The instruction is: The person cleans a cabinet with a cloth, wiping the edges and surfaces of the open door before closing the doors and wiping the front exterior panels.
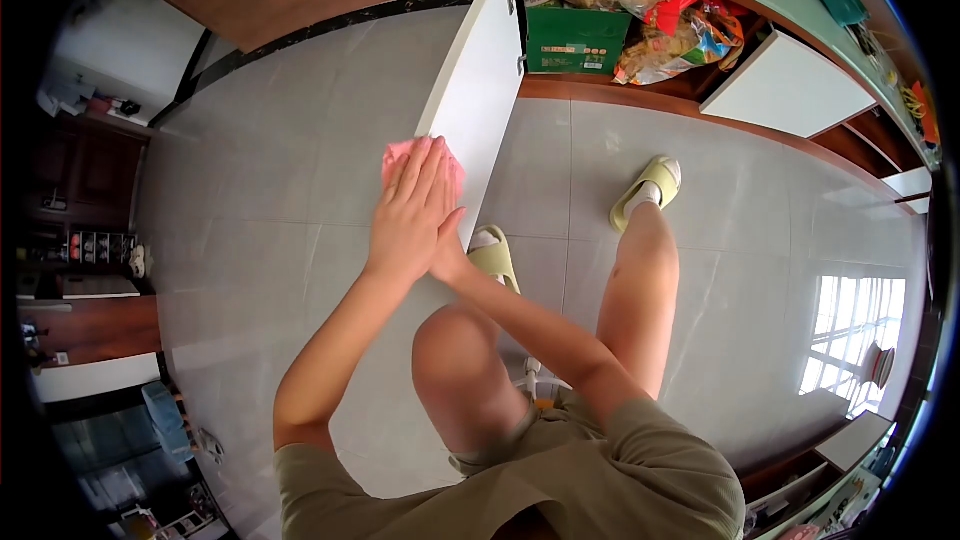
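Dark furniture lines the far left of the room, beside a glossy grey tiled floor (260, 290). Mid-view, a pink cloth (396, 154) lies under the fingers of the left hand (408, 215), against the edge of an open white cabinet door (480, 70) — that hand is flat, fingers straight and together. The right hand (449, 245) sits just right of it, thumb showing; its fingers are mostly hidden, so I cannot tell its grip. Rightward, the wooden cabinet (590, 90) holds a green box (575, 38), then a colourful plastic bag (690, 40) — a second white door (790, 85) tilts beyond.
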Available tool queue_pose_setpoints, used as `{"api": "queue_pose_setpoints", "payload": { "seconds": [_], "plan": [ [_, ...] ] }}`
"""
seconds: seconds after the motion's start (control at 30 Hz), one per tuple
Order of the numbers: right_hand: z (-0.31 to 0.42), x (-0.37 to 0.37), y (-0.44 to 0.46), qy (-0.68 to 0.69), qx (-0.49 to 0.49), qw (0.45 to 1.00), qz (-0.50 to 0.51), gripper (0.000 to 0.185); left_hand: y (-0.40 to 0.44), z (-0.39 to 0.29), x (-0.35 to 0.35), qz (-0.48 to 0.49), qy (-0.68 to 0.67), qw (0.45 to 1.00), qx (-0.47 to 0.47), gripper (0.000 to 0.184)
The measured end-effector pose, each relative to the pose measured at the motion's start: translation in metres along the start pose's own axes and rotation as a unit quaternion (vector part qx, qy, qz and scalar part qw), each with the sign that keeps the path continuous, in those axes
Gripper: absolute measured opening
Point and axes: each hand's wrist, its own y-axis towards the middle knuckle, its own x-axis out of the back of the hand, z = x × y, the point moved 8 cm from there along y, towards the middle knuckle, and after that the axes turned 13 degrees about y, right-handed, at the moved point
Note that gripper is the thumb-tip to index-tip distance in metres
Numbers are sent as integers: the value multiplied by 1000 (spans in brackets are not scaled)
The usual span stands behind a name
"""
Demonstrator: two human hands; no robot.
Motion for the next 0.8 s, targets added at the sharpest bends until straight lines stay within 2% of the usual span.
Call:
{"api": "queue_pose_setpoints", "payload": {
  "seconds": [0.17,0.47,0.8],
  "plan": [
    [-14,6,39,-13,1,1000,-11,75,40,9,-13,-35,41,998,-14,61],
    [-44,45,120,-35,-5,999,-30,75,138,21,-38,-65,31,997,-19,52],
    [-54,103,201,-107,-50,991,-61,76,222,25,-61,-91,63,993,-36,50]
  ]
}}
